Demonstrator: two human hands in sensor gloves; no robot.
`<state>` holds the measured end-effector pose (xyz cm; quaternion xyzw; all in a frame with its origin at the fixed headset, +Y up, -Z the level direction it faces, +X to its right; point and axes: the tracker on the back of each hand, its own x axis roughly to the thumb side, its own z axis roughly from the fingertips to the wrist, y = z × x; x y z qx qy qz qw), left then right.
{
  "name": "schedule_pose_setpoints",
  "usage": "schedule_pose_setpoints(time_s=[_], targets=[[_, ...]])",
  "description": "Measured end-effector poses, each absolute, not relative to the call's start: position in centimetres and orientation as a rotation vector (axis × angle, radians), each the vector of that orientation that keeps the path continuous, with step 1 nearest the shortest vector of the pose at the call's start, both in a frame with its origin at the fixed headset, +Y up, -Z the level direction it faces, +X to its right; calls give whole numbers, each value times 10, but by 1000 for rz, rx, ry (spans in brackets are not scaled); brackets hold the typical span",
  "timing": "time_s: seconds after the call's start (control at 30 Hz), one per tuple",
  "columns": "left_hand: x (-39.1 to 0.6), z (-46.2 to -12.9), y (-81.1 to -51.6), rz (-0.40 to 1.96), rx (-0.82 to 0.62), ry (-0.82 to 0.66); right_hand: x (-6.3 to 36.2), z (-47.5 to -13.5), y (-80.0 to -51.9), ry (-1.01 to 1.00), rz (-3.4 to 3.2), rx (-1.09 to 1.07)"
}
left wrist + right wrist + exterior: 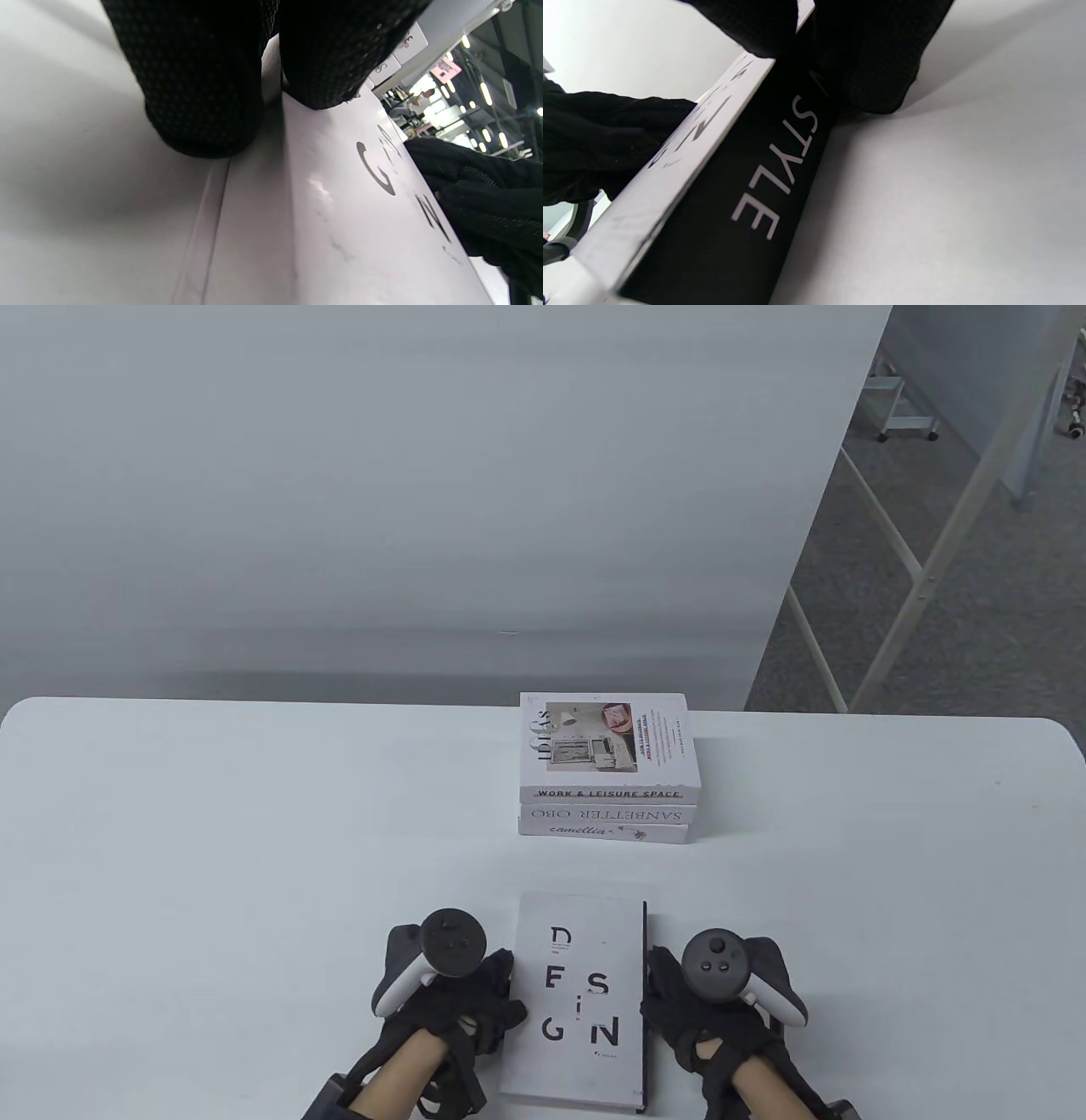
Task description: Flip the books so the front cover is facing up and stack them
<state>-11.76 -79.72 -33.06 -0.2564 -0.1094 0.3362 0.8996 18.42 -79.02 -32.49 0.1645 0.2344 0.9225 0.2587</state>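
Note:
A white book with DESIGN on its cover [581, 1001] lies flat, front cover up, near the table's front edge. My left hand [499, 1003] holds its left long edge; in the left wrist view one fingertip [203, 106] is against the side and another presses on the cover [339, 212]. My right hand [657, 994] holds the right long edge; in the right wrist view its fingers [878, 63] lie against the black spine [772, 178], which reads STYLE, with another finger on the cover. A stack of three books [607, 768] stands behind, its top one cover up.
The white table [212, 857] stretches wide to the left and right of the books. A grey wall stands behind its far edge. Metal frame legs [899, 560] and carpet floor are off the back right.

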Motion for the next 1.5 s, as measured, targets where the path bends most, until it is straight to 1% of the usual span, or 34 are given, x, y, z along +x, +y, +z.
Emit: schedule_pose_setpoints(time_s=[0.23,0.33,0.37,0.5,0.6,0.77,0.9,1.1,1.2,1.33,1.5], targets=[[-118,-331,-798,707,-529,-249,183,-319,-785,561,2514,493],[-120,-332,-798,725,-536,-242,183,-312,-775,404,2557,514],[-122,-332,-798,730,-538,-219,182,-310,-771,336,2574,553],[-124,-333,-797,724,-532,-210,174,-301,-763,158,2658,683],[-125,-333,-797,724,-533,-208,168,-296,-762,89,2718,762],[-127,-333,-796,702,-526,-206,160,-290,-762,49,2732,878],[-125,-333,-795,661,-510,-222,151,-285,-759,-47,2737,975],[-121,-332,-791,591,-481,-227,145,-281,-755,-103,2721,996],[-121,-331,-791,594,-482,-225,145,-280,-755,-118,2732,990],[-121,-331,-790,586,-476,-227,144,-279,-757,-196,2776,1014],[-116,-330,-781,464,-414,-263,149,-281,-758,-186,2781,988]])
